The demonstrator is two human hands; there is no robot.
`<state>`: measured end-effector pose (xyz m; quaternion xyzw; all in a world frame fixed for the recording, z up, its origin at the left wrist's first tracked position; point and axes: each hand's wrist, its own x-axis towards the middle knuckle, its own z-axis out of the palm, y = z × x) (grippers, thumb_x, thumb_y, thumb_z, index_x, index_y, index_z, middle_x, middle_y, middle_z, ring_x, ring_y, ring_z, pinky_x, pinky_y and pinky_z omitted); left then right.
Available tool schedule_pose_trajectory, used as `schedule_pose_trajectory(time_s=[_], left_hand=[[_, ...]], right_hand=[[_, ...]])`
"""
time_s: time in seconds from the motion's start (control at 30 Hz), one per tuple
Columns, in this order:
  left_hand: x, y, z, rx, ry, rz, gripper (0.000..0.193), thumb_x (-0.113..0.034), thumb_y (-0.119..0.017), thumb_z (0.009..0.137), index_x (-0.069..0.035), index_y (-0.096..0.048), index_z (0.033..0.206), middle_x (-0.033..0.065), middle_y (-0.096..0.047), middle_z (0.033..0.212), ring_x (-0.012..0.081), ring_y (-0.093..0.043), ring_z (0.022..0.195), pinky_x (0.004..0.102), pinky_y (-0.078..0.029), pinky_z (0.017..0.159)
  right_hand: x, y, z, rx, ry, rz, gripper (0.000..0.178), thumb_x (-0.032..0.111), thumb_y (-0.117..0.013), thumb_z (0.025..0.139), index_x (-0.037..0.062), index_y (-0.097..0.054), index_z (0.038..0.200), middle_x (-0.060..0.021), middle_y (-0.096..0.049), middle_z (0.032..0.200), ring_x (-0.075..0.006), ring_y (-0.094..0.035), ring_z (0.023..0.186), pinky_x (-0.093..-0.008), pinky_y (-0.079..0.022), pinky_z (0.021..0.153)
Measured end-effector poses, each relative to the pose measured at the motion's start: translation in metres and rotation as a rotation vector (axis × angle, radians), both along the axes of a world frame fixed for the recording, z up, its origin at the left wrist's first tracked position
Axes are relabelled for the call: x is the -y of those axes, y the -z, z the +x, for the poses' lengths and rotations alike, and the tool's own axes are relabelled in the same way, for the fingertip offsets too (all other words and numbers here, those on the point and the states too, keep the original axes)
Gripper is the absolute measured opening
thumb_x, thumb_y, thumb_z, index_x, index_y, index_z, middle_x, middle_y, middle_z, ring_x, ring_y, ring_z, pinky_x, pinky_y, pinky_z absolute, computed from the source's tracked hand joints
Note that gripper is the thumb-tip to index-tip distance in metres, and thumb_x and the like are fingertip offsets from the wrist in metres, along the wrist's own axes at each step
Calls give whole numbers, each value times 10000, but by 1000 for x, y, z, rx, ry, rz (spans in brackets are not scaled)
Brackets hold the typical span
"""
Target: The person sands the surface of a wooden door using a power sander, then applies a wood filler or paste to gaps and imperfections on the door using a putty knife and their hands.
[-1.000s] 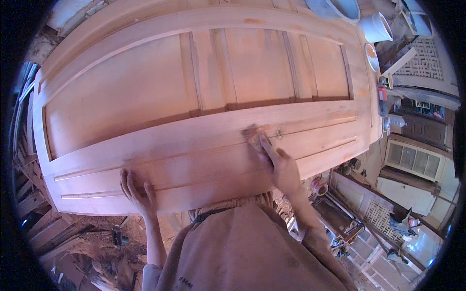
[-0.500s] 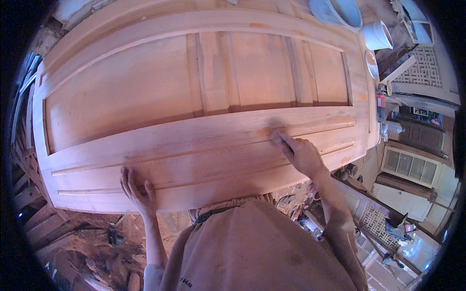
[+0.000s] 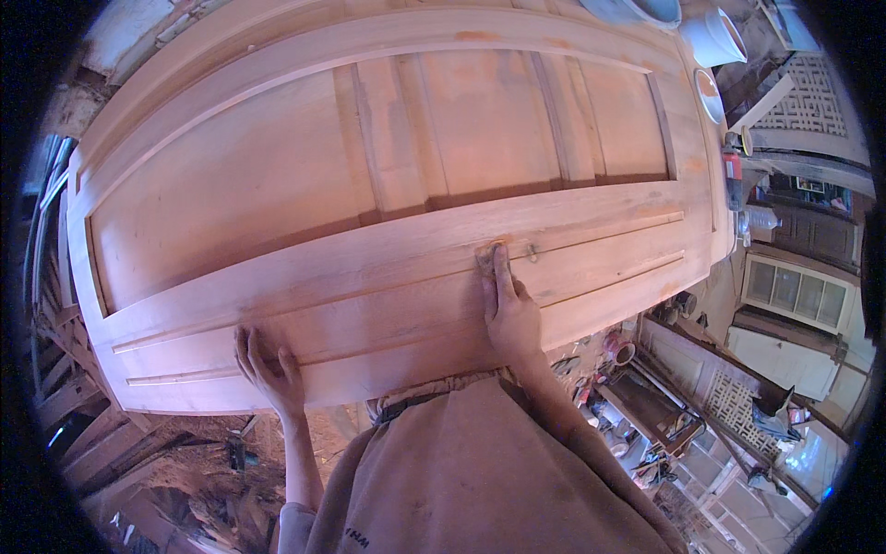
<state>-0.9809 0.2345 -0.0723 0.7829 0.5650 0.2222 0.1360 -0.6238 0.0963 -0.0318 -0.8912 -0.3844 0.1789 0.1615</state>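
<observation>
A large pale wooden door [image 3: 305,277] with recessed panels and long grooved mouldings lies flat before me. My right hand [image 3: 508,309] is on its near rail, fingers pressed down on a small brownish piece of sandpaper [image 3: 486,257] beside an orange filler patch. Most of the piece is hidden under the fingertips. Just right of them a small mark or loop shows on the wood. My left hand [image 3: 269,369] rests on the near left edge of the door with its fingers spread and nothing in them.
At the far right corner stand a large bucket [image 3: 637,9], a white bucket [image 3: 713,39] and a white tub [image 3: 709,97]. A red container [image 3: 732,168] and a clear plastic bottle [image 3: 761,218] are beyond the right edge. Scrap wood [image 3: 88,415] lies at left.
My right hand has slid left along the rail with the sandpaper, and its fingers now point straight away from me. My left hand stays on the door's edge. The view has shifted slightly.
</observation>
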Motion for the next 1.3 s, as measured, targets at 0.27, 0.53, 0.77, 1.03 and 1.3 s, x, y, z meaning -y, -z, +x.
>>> schedule_pose_trajectory(time_s=[0.27,0.53,0.77,1.03,1.3], left_hand=[[5,-4,2,5,-6,-18,530,-331,-604,963,-25,-512,1385,223,-441,1492,424,-401,1380,551,-298,1139],[1,3,0,8,5,19,534,-338,-605,969,-24,-508,1390,221,-453,1485,422,-407,1377,552,-295,1142],[0,1,1,8,0,-4,528,-297,-609,953,-17,-505,1389,229,-458,1481,433,-413,1372,555,-288,1149],[2,0,0,12,2,14,518,-293,-603,954,-20,-511,1385,226,-464,1478,427,-415,1372,548,-304,1143],[2,7,-3,11,5,42,514,-300,-613,948,-11,-525,1364,230,-470,1467,432,-429,1352,543,-326,1125]], right_hand=[[8,-43,8,-265,-94,12,588,237,-607,981,130,-397,1520,-263,-681,934,-446,-679,817,-501,-556,709],[-25,-40,90,20,-620,-269,551,290,-626,942,292,-466,1469,-173,-689,972,-389,-688,803,-512,-566,678],[-8,-33,121,4,-648,-354,458,285,-629,948,256,-546,1398,-167,-705,982,-371,-694,842,-478,-568,747],[19,-98,157,-354,-209,-73,463,327,-604,993,134,-524,1406,-81,-624,725,-215,-606,552,-343,-491,504],[63,-60,64,-1229,752,448,367,415,-427,1074,120,-568,1242,31,-468,672,-67,-451,488,-229,-366,424]])
